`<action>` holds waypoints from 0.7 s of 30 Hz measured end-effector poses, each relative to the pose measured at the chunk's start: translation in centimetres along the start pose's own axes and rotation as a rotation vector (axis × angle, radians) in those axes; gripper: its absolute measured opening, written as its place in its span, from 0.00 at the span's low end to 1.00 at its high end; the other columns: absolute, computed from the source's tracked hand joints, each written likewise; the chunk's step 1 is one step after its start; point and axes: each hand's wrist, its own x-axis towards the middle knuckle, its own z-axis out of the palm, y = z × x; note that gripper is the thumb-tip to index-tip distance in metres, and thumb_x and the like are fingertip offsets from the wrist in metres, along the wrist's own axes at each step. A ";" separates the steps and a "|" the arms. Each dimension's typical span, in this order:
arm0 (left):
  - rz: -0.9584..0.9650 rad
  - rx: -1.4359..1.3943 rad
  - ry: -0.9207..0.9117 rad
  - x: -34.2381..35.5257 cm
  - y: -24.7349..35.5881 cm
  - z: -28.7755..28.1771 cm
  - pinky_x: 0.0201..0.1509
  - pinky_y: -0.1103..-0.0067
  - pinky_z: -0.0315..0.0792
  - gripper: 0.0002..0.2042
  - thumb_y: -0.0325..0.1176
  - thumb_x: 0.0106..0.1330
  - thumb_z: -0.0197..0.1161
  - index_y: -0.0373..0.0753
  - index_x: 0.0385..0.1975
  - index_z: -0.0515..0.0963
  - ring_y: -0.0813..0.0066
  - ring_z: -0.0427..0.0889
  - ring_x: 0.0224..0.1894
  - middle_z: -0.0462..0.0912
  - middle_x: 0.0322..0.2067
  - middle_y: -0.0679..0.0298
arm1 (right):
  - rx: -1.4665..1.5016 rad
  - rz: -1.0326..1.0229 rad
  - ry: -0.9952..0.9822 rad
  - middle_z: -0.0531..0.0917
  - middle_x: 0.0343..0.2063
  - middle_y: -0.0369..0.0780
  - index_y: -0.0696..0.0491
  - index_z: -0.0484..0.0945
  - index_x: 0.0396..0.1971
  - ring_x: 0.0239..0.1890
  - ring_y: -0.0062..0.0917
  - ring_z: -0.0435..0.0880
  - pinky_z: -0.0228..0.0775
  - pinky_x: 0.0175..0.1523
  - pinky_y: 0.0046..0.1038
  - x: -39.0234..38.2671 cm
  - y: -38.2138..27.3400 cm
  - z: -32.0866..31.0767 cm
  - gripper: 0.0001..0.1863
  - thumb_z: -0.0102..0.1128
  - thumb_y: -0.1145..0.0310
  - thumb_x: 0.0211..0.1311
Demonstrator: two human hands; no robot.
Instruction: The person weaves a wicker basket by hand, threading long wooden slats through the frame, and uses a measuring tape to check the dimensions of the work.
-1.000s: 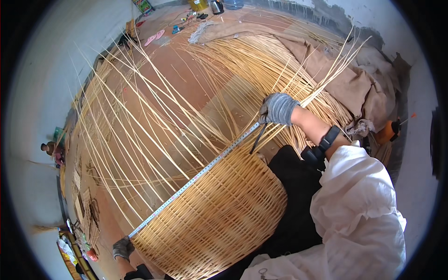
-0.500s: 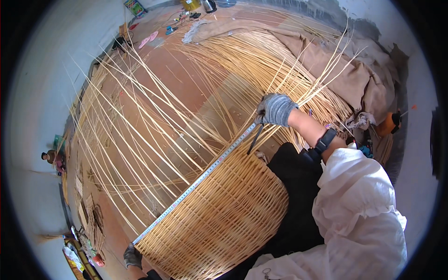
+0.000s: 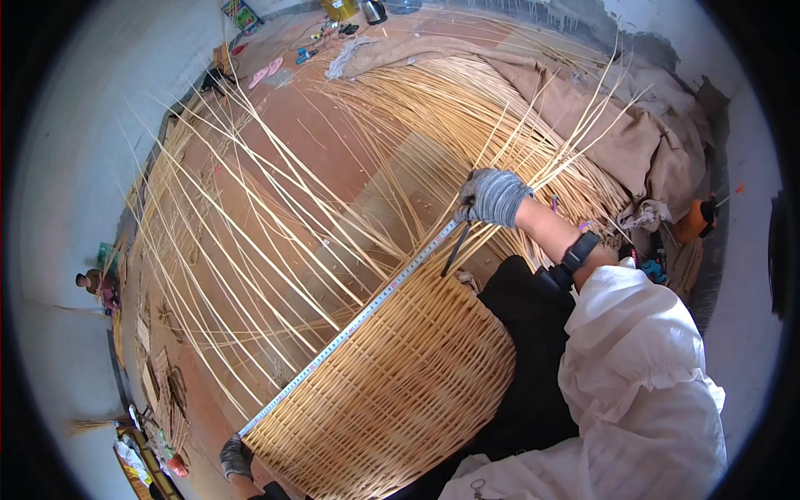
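Note:
A woven wicker basket (image 3: 392, 383) rests against my dark-clad lap, long stakes (image 3: 275, 242) fanning out from its far edge. Along that edge lies a pale tape measure (image 3: 350, 325), pulled straight from corner to corner. At the near left corner my left hand (image 3: 236, 457), in a grey glove, is closed on one end of the tape. My right hand (image 3: 493, 197), also gloved, grips the tape at the far right corner; its fingertips are partly hidden. A thin dark strip (image 3: 454, 250) hangs below the right hand.
A large bundle of cut willow rods (image 3: 467, 108) lies beyond the basket, partly under a brown cloth (image 3: 617, 150). Pink slippers (image 3: 265, 72) are on the floor at the back. Another person (image 3: 100, 285) sits at the far left. An orange-and-black object (image 3: 698, 221) stands at right.

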 end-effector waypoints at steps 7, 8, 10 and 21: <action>0.154 0.563 0.068 0.9 -0.2 0.2 0.21 0.83 0.66 0.11 0.37 0.52 0.58 0.35 0.28 0.76 0.77 0.71 0.21 0.75 0.20 0.65 | 0.028 -0.070 0.084 0.76 0.21 0.41 0.50 0.78 0.20 0.29 0.32 0.75 0.68 0.33 0.31 0.1 0.3 0.3 0.17 0.56 0.50 0.41; 0.390 0.464 0.169 0.9 -1.6 0.3 0.22 0.82 0.66 0.13 0.39 0.54 0.56 0.34 0.27 0.76 0.77 0.71 0.20 0.76 0.19 0.65 | 0.039 -0.074 0.076 0.76 0.20 0.41 0.50 0.78 0.20 0.29 0.32 0.75 0.68 0.33 0.31 0.3 0.1 0.4 0.17 0.56 0.51 0.41; 0.706 0.577 0.356 -0.2 -2.3 1.7 0.24 0.82 0.65 0.18 0.43 0.59 0.49 0.33 0.28 0.76 0.77 0.72 0.19 0.77 0.19 0.63 | 0.035 -0.071 0.085 0.76 0.20 0.41 0.50 0.78 0.20 0.29 0.32 0.75 0.68 0.33 0.31 0.1 0.3 0.4 0.17 0.56 0.51 0.41; 0.478 0.510 0.393 -4.4 -0.9 5.3 0.37 0.78 0.67 0.13 0.36 0.59 0.49 0.31 0.35 0.73 0.71 0.73 0.30 0.76 0.30 0.57 | 0.075 -0.076 0.097 0.76 0.21 0.41 0.50 0.78 0.21 0.29 0.33 0.76 0.68 0.34 0.31 0.1 0.8 1.0 0.17 0.56 0.51 0.42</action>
